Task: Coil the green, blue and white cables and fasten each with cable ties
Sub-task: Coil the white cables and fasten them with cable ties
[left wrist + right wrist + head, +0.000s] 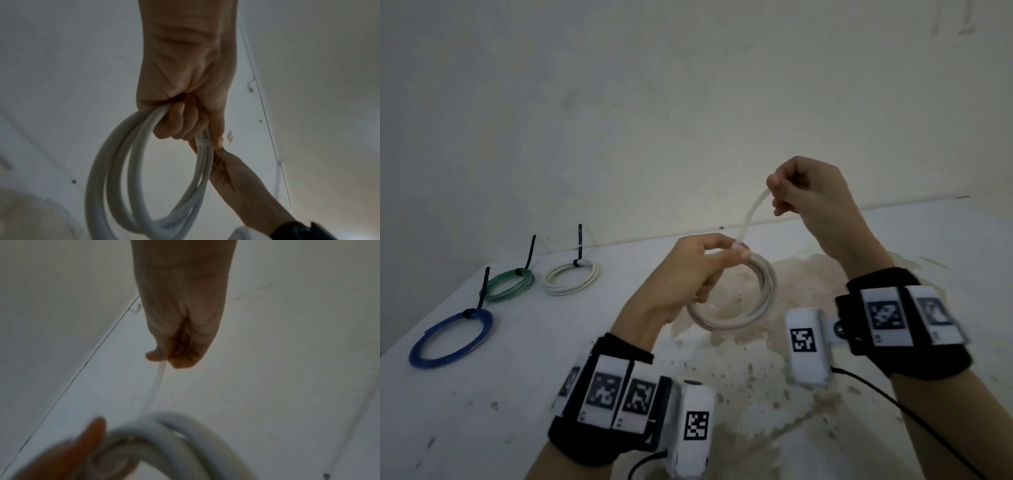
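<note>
My left hand (709,263) grips a coiled white cable (753,308) above the table, its fingers curled round the top of the coil (115,170). A white cable tie (748,214) wraps the coil at my left fingertips, its band (203,143) snug round the strands. My right hand (791,192) pinches the tie's free tail (158,379) and holds it up and to the right, stretched taut. On the table's left lie a blue coil (450,337), a green coil (508,284) and another white coil (571,277), each bound by a dark tie with an upright tail.
The white table (517,394) has a brownish stained patch (774,342) under my hands. A pale wall (688,102) rises right behind the table's far edge. Black cords (893,401) run from the wrist cameras toward the bottom of the head view.
</note>
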